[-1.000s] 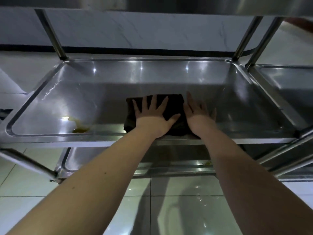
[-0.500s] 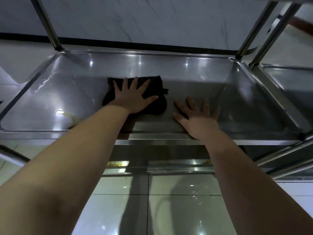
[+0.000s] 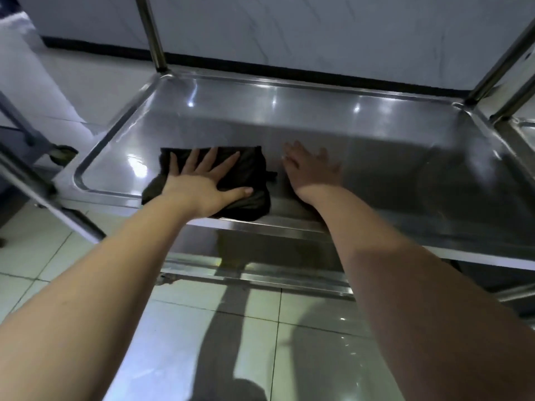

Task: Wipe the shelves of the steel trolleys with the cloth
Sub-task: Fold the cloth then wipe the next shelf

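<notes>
A dark folded cloth lies on the middle shelf of a steel trolley, near its front left corner and partly over the front rim. My left hand presses flat on the cloth with fingers spread. My right hand rests flat on the bare steel just right of the cloth, fingers straight and slightly blurred. Below the front rim, a lower shelf of the same trolley shows.
Upright steel posts stand at the back left and back right corners. A second trolley's shelf adjoins on the right. Another steel frame with a castor stands at the left. Glossy floor tiles lie below, a tiled wall behind.
My left hand has slid the cloth leftward along the shelf towards the front left corner. My right hand came off the cloth and now lies on bare steel. The view has shifted left.
</notes>
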`<state>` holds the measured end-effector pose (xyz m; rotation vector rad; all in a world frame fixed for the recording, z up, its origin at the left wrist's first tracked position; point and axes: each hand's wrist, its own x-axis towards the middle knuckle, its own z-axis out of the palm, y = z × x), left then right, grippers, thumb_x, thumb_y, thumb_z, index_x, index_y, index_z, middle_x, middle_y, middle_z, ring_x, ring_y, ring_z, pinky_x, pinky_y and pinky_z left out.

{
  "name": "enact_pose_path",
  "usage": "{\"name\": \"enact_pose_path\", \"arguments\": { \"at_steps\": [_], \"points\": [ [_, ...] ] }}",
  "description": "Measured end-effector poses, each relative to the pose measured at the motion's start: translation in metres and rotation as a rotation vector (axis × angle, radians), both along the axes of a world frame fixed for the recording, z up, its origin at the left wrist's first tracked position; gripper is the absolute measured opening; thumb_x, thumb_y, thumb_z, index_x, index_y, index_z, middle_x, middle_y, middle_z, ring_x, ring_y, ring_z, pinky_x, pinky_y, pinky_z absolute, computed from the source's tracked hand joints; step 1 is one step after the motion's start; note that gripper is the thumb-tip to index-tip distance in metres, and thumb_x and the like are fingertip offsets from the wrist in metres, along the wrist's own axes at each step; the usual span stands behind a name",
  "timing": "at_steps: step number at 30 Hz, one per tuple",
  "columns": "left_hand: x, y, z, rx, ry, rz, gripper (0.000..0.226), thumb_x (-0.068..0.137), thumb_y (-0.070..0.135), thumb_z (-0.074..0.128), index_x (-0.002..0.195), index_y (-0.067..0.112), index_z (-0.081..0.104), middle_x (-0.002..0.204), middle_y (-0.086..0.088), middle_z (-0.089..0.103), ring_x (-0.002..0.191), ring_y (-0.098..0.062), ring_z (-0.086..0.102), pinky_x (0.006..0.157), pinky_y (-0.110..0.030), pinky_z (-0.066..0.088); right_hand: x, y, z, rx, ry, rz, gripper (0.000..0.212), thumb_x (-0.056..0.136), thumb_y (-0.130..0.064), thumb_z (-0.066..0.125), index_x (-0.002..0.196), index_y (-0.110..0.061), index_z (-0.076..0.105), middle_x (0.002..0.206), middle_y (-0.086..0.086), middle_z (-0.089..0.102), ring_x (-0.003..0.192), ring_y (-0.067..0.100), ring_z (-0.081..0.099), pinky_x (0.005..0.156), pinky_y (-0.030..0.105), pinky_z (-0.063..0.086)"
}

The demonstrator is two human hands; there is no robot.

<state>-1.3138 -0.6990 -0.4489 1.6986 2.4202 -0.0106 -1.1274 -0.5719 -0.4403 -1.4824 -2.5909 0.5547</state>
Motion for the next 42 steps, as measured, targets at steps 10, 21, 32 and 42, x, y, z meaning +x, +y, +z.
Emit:
{"name": "enact_pose_path", "arguments": {
  "at_steps": [10,21,32,42],
  "points": [
    [-0.045,0.018,-0.013,0.065,0.051,-0.042,0.095,0.059,0.101,0.005,0.143,0.061,-0.014,0.164,0.009,-0.01,0.149,-0.028,-0.013,0.112,-0.063,-0.015,-0.057,-0.007,-0.019,0.214,-0.227,0.008,0.052,0.102,-0.053,0.014,0.153,-0.044,0.012,0.164,-0.011,0.006,0.147,0.045,0.003,0.111,0.071,0.001],
    [-0.104,0.116,-0.003,0.093,0.035,-0.062,0.091,0.069,0.095,0.019,0.149,0.056,0.002,0.165,0.006,0.004,0.151,-0.025,-0.001,0.115,-0.062,-0.009,-0.058,-0.004,-0.035,0.247,-0.18,-0.05,0.053,0.099,-0.06,0.014,0.151,-0.05,0.01,0.163,-0.016,0.007,0.148,0.039,0.0,0.112,0.068,0.003],
    [-0.075,-0.02,-0.009,0.026,-0.033,-0.132,0.093,0.059,0.1,0.009,0.143,0.062,-0.011,0.163,0.01,-0.013,0.149,-0.021,-0.014,0.115,-0.054,-0.013,-0.059,-0.011,-0.026,0.2,-0.236,-0.023,0.055,0.1,-0.059,0.014,0.152,-0.047,0.006,0.164,-0.012,0.001,0.147,0.043,-0.002,0.11,0.07,0.005],
    [-0.108,0.084,-0.007,0.096,-0.002,0.005,0.094,0.066,0.097,0.019,0.149,0.056,0.003,0.165,0.005,0.001,0.15,-0.028,-0.004,0.115,-0.06,-0.007,-0.058,-0.01,-0.03,0.227,-0.288,0.024,0.067,0.089,-0.073,0.008,0.151,-0.048,0.004,0.164,-0.013,-0.001,0.147,0.044,-0.002,0.11,0.072,0.001]
  ]
}}
